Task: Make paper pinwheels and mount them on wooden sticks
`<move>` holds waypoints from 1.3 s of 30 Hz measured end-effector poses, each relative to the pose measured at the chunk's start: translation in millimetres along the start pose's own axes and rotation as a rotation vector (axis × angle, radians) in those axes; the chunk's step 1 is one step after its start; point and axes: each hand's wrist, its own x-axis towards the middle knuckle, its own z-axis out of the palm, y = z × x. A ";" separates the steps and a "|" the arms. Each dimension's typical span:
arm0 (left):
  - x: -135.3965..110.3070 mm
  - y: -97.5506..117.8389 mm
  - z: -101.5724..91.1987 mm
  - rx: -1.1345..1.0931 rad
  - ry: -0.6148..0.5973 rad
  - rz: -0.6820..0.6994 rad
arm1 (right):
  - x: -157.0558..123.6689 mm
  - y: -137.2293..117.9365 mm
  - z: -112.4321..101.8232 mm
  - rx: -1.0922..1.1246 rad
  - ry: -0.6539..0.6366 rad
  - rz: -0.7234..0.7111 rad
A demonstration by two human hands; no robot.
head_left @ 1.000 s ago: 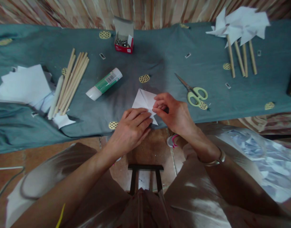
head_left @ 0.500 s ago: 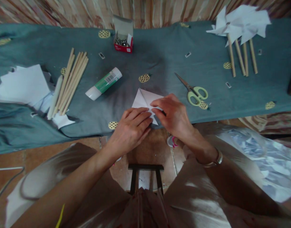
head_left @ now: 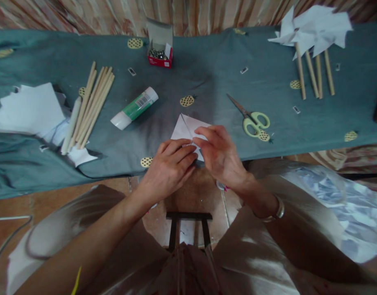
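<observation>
A small folded white paper [head_left: 185, 126] lies on the grey-green cloth [head_left: 207, 78] near its front edge. My left hand [head_left: 170, 166] lies flat on the paper's near left part, fingers stretched out and pressing it down. My right hand [head_left: 221, 153] rests on the paper's right side, its fingers curled and pinching a flap or edge of the paper. Both hands touch at the fingertips over the paper's middle. Most of the paper's near half is hidden under the hands.
A glue stick [head_left: 135, 108] and a bundle of wooden sticks [head_left: 90, 106] lie to the left, beside loose white sheets [head_left: 30, 108]. Green-handled scissors [head_left: 251, 119] lie to the right. A red box of pins [head_left: 159, 53] stands at the back; finished paper pinwheels [head_left: 313, 37] lie far right.
My right hand has slid a little towards me and to the left along the paper's right side. My left hand has stayed in place on the paper.
</observation>
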 end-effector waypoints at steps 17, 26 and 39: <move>-2.3 1.1 -4.5 0.011 0.058 0.024 | -4.1 6.2 -0.3 0.260 0.109 0.055; -5.1 1.2 -8.8 -0.008 0.027 0.007 | -6.8 -0.6 10.8 -0.019 0.091 -0.013; -3.4 0.1 -2.9 0.050 0.043 0.049 | -3.1 14.7 -1.7 0.390 0.201 0.143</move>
